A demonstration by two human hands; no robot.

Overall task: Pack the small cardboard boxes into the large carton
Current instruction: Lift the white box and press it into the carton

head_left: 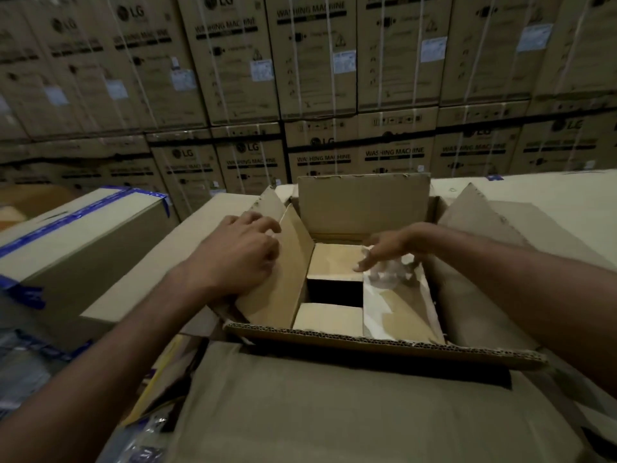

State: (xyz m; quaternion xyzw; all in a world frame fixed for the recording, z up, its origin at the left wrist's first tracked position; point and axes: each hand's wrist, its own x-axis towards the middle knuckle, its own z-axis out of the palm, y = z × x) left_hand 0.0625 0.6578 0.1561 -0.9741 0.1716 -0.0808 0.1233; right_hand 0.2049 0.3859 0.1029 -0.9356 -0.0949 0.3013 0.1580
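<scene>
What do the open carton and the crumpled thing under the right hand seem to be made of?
The open carton: corrugated cardboard, matt brown; fluting shows along its near edge. The crumpled thing: probably thin clear plastic film, glossy, see-through; blur leaves it uncertain.

Dim light falls on a back wall of stacked washing-machine cartons (pixel 233 61) bound with white straps, while a brown box sealed with blue tape (pixel 83 235) sits at the left.
</scene>
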